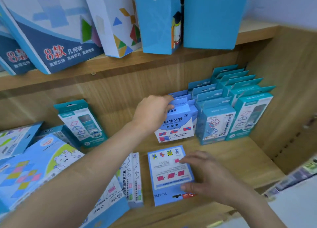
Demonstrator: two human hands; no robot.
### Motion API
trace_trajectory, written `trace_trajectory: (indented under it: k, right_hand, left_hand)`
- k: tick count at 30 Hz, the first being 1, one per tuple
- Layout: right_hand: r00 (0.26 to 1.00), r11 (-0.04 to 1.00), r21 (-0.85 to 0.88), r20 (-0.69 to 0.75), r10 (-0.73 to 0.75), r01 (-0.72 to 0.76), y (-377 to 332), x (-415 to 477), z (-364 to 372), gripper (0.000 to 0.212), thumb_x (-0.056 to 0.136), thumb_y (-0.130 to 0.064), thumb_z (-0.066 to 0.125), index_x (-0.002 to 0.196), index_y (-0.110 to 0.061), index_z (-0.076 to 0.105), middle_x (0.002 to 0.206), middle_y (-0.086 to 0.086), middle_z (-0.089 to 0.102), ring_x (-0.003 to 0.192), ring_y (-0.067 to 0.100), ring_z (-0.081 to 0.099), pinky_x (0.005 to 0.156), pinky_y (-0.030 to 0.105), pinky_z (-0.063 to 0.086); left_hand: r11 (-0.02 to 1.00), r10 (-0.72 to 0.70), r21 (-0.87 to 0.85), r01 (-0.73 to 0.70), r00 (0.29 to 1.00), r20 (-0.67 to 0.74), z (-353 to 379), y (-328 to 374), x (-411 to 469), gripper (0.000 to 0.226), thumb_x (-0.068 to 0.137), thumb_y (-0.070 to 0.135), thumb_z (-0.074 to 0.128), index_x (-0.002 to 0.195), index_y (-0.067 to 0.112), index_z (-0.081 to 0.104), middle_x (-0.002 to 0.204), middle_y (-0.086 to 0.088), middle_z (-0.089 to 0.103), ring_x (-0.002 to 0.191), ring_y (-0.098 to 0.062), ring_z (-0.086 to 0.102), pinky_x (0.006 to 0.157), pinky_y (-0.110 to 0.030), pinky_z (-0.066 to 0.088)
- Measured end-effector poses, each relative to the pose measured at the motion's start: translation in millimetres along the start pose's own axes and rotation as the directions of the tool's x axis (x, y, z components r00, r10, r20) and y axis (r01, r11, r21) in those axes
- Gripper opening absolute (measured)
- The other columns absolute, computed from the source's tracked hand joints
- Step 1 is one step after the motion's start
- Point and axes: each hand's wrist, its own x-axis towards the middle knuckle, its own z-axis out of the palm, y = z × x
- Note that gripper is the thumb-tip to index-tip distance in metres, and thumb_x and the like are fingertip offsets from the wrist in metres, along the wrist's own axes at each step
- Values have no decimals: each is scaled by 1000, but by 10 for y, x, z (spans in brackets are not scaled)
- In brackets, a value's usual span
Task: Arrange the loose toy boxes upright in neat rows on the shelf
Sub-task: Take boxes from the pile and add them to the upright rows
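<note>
My left hand [152, 111] grips the top of an upright light-blue toy box [178, 125] at the front of a short row on the wooden shelf [240, 161]. Flat on the shelf below lies a matching light-blue box [167, 174], back side up; my right hand [204, 174] rests on its right edge, fingers spread over the face and thumb at the lower side. To the right stand two neat rows of upright teal boxes [216, 121]. One teal box [82, 123] leans alone at the left.
A heap of loose boxes [34, 169] lies at the lower left, with a narrow white box [133, 178] beside the flat one. Large boxes [56, 32] stand on the upper shelf. The shelf's wooden side wall [291, 94] closes the right.
</note>
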Motion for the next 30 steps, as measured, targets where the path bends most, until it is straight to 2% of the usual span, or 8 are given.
trace_trajectory:
  k: [7,11,14,20,23,26,29,30]
  right_hand:
    - [988,999,-34,153,-12,18,5,-111,55,97,57,-63,77,141,-44,31,147,-27,11,135,-10,-1,103,5,6]
    - [981,993,-115,193,-5,27,-14,-87,67,98,63,-55,77,144,-43,23,153,-26,-1,137,-3,-6,111,17,13]
    - [982,989,-146,190,19,9,-41,-59,91,89,70,-47,74,143,-45,23,154,-25,-3,140,5,3,113,22,20]
    - [988,991,-134,154,-1,22,9,-61,60,62,82,-36,65,137,-47,39,151,-30,12,137,0,27,106,12,24]
    - [990,998,-62,140,-11,20,52,-71,65,53,83,-39,67,131,-47,48,147,-33,17,135,-5,28,110,14,24]
    - [999,998,57,35,-23,21,87,-63,44,39,84,-37,67,121,-46,59,140,-32,36,128,-10,37,109,21,32]
    - [988,987,156,-151,-5,29,92,-4,-99,26,86,-32,65,110,-41,67,123,-28,56,115,-9,51,98,30,45]
    - [983,990,137,-184,-1,27,73,18,-159,23,87,-32,64,108,-39,69,117,-26,61,110,-5,56,94,33,48]
  left_hand:
    - [998,62,29,-63,998,8,348,114,72,14,98,19,47,93,8,55,96,-11,57,97,-31,53,71,-36,38]
    - [999,47,-29,-46,998,29,534,189,51,24,98,24,47,108,6,59,103,-12,54,103,-30,49,82,-37,41]
    - [989,25,-143,-29,999,-32,543,219,39,28,94,29,55,111,9,63,103,-12,58,103,-31,52,86,-38,43]
    - [984,-66,-172,43,989,-129,260,25,-165,30,87,25,63,116,20,60,103,-2,52,99,-22,50,86,-31,41]
    - [955,-153,-264,134,987,-52,101,-55,-331,20,86,11,59,103,22,59,92,1,52,78,-20,57,74,-31,44]
    - [927,-226,-302,224,974,30,-101,-41,-538,23,86,6,53,90,26,62,81,10,61,78,-16,60,73,-28,45]
    - [871,-223,-416,260,965,135,-255,86,-904,14,90,28,58,103,33,62,96,19,65,93,-1,59,85,-25,47]
    - [841,-203,-472,266,962,181,-270,155,-1048,28,88,45,57,114,36,57,108,21,61,104,3,54,90,-24,45]
